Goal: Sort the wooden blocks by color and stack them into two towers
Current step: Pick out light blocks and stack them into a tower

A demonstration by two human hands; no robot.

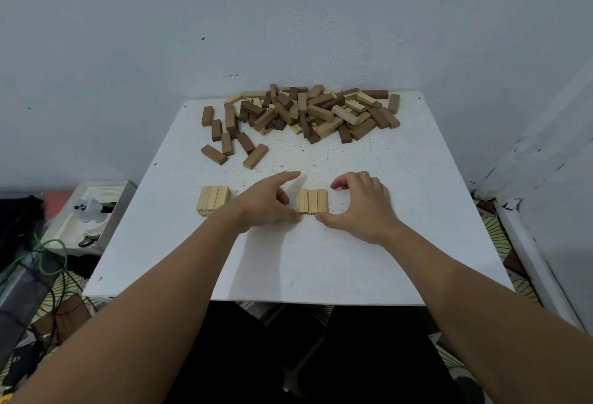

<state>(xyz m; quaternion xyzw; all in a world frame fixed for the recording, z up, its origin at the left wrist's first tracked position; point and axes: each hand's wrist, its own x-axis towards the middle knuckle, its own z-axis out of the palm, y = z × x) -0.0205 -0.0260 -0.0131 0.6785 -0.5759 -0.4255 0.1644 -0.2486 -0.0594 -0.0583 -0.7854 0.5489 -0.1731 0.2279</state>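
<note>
White table fills the middle of the view, set into a corner of pale walls. At its far edge, a big loose pile of blocks, dark brown and light wood mixed, spilling toward the far left where a few dark and mid-brown ones lie apart from the heap. Near the middle of the table, a row of three light blocks lying flat side by side, touching, long sides running near to far. To the left of that, a second group of light blocks, looks two layers high (lower layer only seen at its near ends), partly hidden by the left forearm. Left hand just left of the row, index finger stretched out toward the far side, thumb tip at the row's near left corner, other fingers curled, gripping nothing. Right hand just right of the row, fingers loosely curved over empty table, thumb tip at the row's near right corner, holding nothing. Off the table at left, floor clutter: a tray and a green cable.
</note>
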